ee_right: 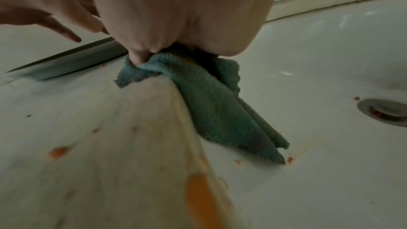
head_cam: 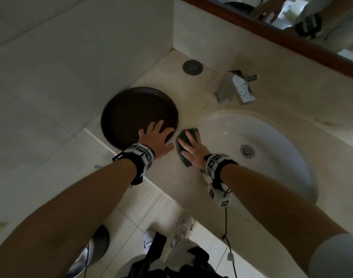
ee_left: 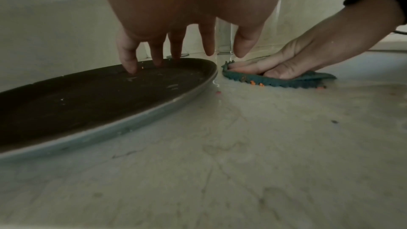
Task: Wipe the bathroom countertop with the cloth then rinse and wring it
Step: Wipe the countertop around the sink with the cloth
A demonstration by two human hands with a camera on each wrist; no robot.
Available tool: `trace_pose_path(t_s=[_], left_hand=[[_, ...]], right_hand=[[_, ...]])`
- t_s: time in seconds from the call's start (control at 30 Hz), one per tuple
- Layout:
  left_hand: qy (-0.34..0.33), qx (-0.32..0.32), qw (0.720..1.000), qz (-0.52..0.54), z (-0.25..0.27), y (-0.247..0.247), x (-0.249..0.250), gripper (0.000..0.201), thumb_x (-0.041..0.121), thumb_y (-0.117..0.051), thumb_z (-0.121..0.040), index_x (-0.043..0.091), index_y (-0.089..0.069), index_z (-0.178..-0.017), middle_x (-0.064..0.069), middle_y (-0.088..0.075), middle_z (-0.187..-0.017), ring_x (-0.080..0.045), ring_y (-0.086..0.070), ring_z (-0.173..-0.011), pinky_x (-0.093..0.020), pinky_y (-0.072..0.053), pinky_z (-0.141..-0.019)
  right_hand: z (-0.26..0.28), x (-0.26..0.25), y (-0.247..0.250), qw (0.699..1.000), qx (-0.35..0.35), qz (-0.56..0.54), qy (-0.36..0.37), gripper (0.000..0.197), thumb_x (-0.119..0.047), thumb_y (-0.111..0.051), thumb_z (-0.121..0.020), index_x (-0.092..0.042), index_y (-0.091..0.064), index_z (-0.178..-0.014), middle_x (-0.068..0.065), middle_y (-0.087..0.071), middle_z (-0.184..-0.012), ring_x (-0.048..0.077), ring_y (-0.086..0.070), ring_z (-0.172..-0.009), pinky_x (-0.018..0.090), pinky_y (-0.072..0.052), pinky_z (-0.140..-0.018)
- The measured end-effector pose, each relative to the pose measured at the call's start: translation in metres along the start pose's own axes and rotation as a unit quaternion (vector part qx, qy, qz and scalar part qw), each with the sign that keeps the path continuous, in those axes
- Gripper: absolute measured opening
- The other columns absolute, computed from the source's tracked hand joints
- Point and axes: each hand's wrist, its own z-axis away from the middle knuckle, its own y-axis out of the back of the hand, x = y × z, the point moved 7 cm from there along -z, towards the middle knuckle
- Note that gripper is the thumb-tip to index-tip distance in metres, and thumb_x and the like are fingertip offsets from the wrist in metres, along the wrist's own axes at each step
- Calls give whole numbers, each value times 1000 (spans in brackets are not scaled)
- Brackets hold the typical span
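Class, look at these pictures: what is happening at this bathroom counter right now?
A person is wiping the countertop beside the sink. The right hand presses a green cloth flat on the counter at the basin's edge; one corner of the cloth hangs into the basin. The left hand rests with spread fingers on a dark round tray next to it. Orange specks lie on the counter and in the sink, so wiping is unfinished and rinsing not begun.

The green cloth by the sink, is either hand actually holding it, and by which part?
The right hand presses flat on the green cloth's middle, not gripping. The left hand rests fingertips in the dark tray.
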Motion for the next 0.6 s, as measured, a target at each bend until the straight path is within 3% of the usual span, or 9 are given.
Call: trace_pose_path(t_s=[0.1,0.3,0.5,0.6], left_hand=[[8,5,1000,0,-4,4,0,60,54,-42,-91,41,-22,-146,-2,-3,-162,-30,-3,-147,-59,-16,-114],[-21,3,1000,-1,0,5,7,59,53,-40,-92,40,-22,-146,-2,-4,-161,-31,-4,-147,-60,-16,-113],[-70,4,997,-17,12,-1,15,59,53,-42,-91,42,-22,-145,-1,-5,-161,-30,-5,-147,-60,-17,-112],[-90,-4,995,-30,22,-11,19,58,53,-43,-90,44,-22,-144,0,-5,-161,-29,-5,-147,-60,-17,-112]], right_hand=[[-4,0,-5,1000,-3,-20,-8,54,-40,-29,-103,-33,-10,-153,0,12,-162,33,18,-146,49,-26,-116],[13,-14,-17,996,-3,-66,-61,56,-36,-30,-104,-29,-5,-153,4,17,-161,33,14,-147,48,-11,-120],[43,-19,-33,993,5,-58,-104,56,-38,-27,-103,-32,-3,-153,3,18,-161,27,0,-149,44,-18,-119],[65,-19,-41,988,16,-61,-140,56,-40,-29,-102,-37,-3,-152,-2,17,-161,26,-8,-148,50,-24,-116]])
